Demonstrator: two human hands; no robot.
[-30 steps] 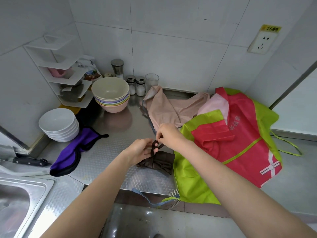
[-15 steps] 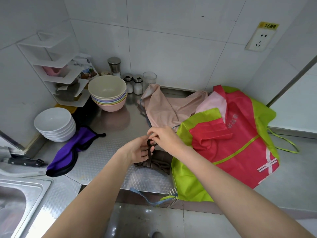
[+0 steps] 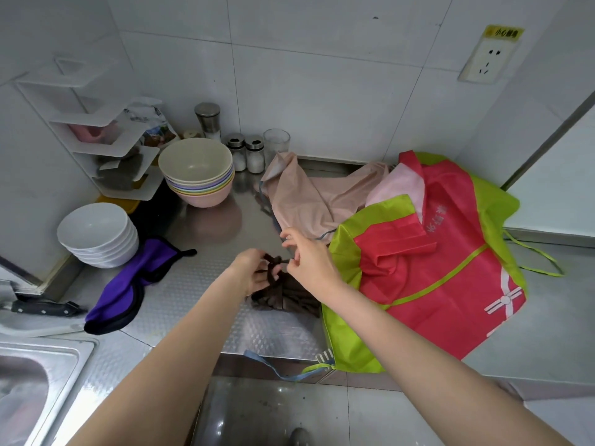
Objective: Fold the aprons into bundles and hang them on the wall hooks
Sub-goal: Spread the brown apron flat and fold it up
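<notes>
A dark brown apron (image 3: 286, 296) lies bunched into a bundle on the steel counter (image 3: 193, 294), near the front edge. My left hand (image 3: 252, 272) grips its dark strap beside the bundle. My right hand (image 3: 307, 259) pinches the same strap just above the bundle, where it forms a knot or loop. A red and lime-green apron (image 3: 428, 265) is spread out to the right. A beige-pink apron (image 3: 309, 197) lies crumpled behind it. A purple apron (image 3: 128, 284) with black trim sits folded at the left. No wall hooks are in view.
Stacked pastel bowls (image 3: 199, 172) and white bowls (image 3: 96, 233) stand at the left, with shakers (image 3: 246, 152) and a glass by the wall. A white corner shelf (image 3: 96, 133) is at far left. A knife (image 3: 42, 307) and sink (image 3: 32, 387) lie at the lower left.
Both hands stayed at the brown bundle, working its strap. My right hand moved slightly right along the strap, drawing the loop tighter.
</notes>
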